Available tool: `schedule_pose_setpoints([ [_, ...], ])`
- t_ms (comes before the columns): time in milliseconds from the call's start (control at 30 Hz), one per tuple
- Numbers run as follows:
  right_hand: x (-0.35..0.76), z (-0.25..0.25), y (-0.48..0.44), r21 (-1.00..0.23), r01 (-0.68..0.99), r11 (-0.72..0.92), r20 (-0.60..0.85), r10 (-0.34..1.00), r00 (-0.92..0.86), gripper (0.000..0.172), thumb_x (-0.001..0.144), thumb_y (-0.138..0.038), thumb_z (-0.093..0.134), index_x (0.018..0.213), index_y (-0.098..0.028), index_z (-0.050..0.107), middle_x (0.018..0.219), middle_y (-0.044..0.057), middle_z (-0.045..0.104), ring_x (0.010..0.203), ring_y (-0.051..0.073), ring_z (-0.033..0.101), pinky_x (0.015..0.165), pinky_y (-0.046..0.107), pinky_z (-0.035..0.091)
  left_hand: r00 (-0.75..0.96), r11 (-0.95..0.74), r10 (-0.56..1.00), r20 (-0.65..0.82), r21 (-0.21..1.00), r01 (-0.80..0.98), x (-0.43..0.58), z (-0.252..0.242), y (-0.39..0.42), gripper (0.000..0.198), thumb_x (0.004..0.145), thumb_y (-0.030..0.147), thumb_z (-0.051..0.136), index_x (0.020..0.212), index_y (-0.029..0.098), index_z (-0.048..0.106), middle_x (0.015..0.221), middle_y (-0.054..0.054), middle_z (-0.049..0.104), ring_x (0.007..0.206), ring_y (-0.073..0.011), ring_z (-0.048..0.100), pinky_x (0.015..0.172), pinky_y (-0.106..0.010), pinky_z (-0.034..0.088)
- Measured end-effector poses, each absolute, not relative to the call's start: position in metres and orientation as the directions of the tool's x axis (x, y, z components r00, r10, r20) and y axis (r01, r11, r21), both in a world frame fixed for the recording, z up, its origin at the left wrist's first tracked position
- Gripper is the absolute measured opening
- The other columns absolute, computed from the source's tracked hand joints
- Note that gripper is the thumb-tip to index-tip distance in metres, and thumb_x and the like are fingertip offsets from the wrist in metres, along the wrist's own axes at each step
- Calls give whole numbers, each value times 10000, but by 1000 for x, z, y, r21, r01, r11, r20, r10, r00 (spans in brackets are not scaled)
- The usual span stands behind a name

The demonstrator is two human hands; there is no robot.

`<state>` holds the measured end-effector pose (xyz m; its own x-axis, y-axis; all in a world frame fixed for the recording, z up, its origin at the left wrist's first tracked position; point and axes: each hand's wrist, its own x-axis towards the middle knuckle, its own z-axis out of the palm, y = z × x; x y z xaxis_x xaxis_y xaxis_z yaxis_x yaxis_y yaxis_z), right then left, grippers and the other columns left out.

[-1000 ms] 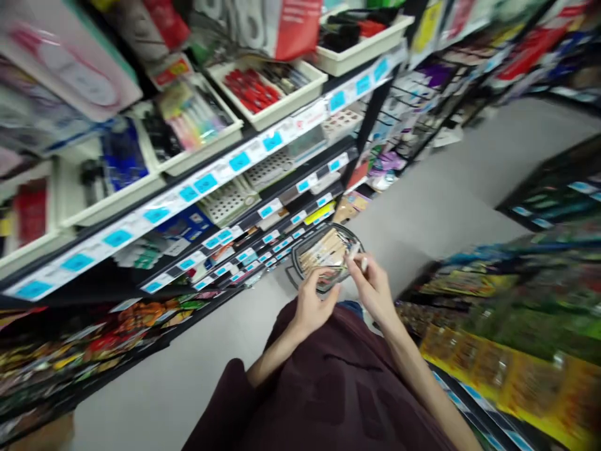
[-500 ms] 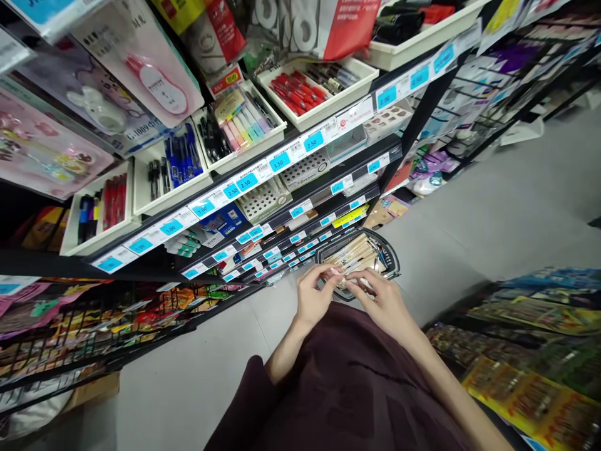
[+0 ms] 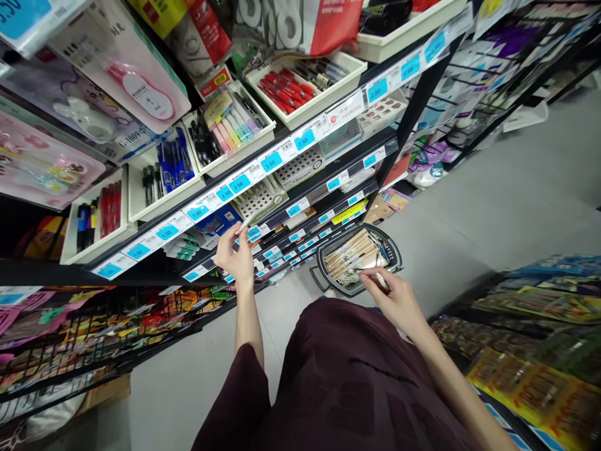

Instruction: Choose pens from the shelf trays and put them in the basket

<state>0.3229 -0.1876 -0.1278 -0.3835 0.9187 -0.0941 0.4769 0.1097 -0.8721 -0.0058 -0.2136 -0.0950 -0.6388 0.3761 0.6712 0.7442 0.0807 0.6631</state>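
Note:
My left hand (image 3: pixel 235 258) is raised in front of the lower shelves, its thumb and fingers pinching a small, slim, whitish-pink piece (image 3: pixel 243 226). Just beyond those fingertips stands a pale display box with rows of round holes (image 3: pixel 261 199). My right hand (image 3: pixel 395 299) is closed around a thin white pen-like stick (image 3: pixel 382 282); a dark narrow end points left from the fingers. Below that hand, a dark basket (image 3: pixel 323 275) on the floor holds several long, light-brown sticks (image 3: pixel 354 250), partly overlapped by my fingers.
White trays of red pens (image 3: pixel 287 88), blue pens (image 3: pixel 174 161) and pastel highlighters (image 3: pixel 235 128) line the shelf above price labels (image 3: pixel 270 161). Hanging packets (image 3: pixel 539 388) crowd the right side. A wire rack of colourful packets (image 3: pixel 117 319) is at left. Grey floor (image 3: pixel 469 207) runs between.
My hands, together over the basket before, are now apart. The left has moved up and left towards the shelf with the small piece; the right stays near the basket, slightly to the right.

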Motion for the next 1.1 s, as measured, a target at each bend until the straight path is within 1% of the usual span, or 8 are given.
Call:
schedule_pose_setpoints([
  [67, 324, -129, -187, -875, 473, 103, -95, 922, -376, 319, 919, -477, 534, 910, -191, 674, 761, 28, 686, 594, 152, 545, 575, 261, 390, -576, 148, 390, 718, 568, 809, -24, -94, -204, 195, 895, 318, 617, 994, 159, 672, 1019, -92, 718, 955, -189, 693, 861, -324, 558],
  [133, 326, -131, -187, -874, 476, 100, -94, 925, -368, 323, 919, -482, 532, 915, -191, 674, 758, 25, 683, 588, 148, 534, 576, 261, 383, -515, 170, 426, 744, 493, 853, -38, -96, -193, 202, 903, 325, 605, 973, 151, 682, 1001, -101, 722, 946, -191, 689, 856, -313, 549],
  [267, 330, -132, -188, -872, 481, 90, -99, 931, -353, 324, 918, -487, 533, 918, -197, 676, 730, 11, 665, 586, 144, 520, 586, 261, 375, -467, 207, 474, 747, 421, 883, -58, -102, -173, 230, 914, 339, 586, 953, 142, 699, 953, -108, 727, 878, -184, 685, 847, -299, 529],
  [467, 336, -132, -188, -881, 472, 37, -127, 941, -312, 331, 911, -504, 539, 911, -200, 671, 695, -3, 631, 588, 142, 494, 599, 262, 365, -512, 295, 481, 711, 419, 859, -72, -101, -157, 278, 912, 367, 574, 979, 137, 714, 918, -116, 735, 861, -209, 692, 864, -320, 512],
  [633, 338, -129, -188, -879, 477, 6, -152, 944, -292, 355, 907, -528, 532, 898, -199, 666, 622, -19, 575, 548, 133, 443, 562, 259, 335, -507, 331, 527, 682, 385, 861, -75, -92, -154, 295, 929, 344, 532, 949, 136, 741, 916, -142, 745, 919, -261, 697, 890, -360, 497],
  [833, 339, -132, -189, -887, 463, 5, -151, 942, -299, 361, 900, -532, 537, 889, -194, 664, 601, -24, 544, 542, 131, 416, 552, 257, 327, -518, 371, 564, 643, 363, 855, -78, -85, -150, 304, 935, 340, 506, 954, 148, 742, 1011, -157, 738, 1051, -288, 670, 979, -388, 461],
  [1000, 340, -135, -191, -890, 457, -4, -158, 941, -298, 367, 894, -534, 541, 895, -189, 667, 662, -12, 586, 550, 130, 433, 560, 258, 345, -605, 458, 567, 559, 397, 795, -83, -86, -137, 286, 908, 305, 504, 975, 113, 707, 1057, -198, 706, 1177, -332, 595, 1047, -446, 417],
  [1100, 341, -134, -191, -892, 452, -12, -160, 943, -291, 379, 891, -541, 537, 898, -185, 667, 670, -7, 594, 550, 132, 440, 554, 260, 347, -641, 469, 574, 510, 438, 767, -88, -86, -130, 268, 885, 285, 504, 992, 110, 678, 1099, -215, 678, 1229, -354, 549, 1042, -462, 427],
])
